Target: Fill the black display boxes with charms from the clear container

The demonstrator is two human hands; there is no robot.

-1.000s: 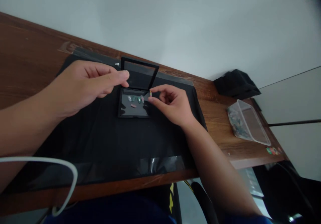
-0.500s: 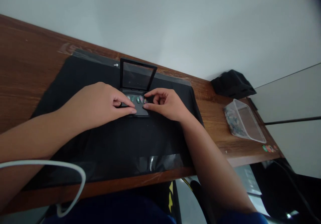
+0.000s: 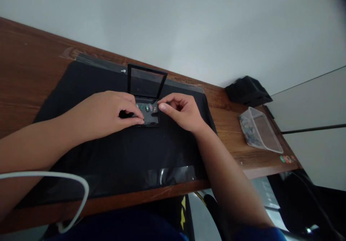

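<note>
A small black case (image 3: 151,121) stands with its clear-windowed lid (image 3: 147,82) raised at the back. Inside it is a row of several decorated false nails (image 3: 147,108), green, pink and multicoloured. My left hand (image 3: 108,109) covers the case's left part, thumb and index finger closed together on it near the front. At the right edge of the case, my right hand (image 3: 185,112) pinches with thumb and index finger. What lies between those right fingertips is too small to make out.
A black sheet (image 3: 119,161) is taped to the wooden table (image 3: 227,125). On the right are a clear plastic tub (image 3: 252,129) with small packets, a black holder (image 3: 247,90) and small colourful pieces (image 3: 286,159). A white cable (image 3: 67,177) crosses my left forearm.
My right thumb and index finger have come together and shifted slightly right, off the tray surface. The left fingertips have drawn a little left. The tray surface now looks darker and glossier.
</note>
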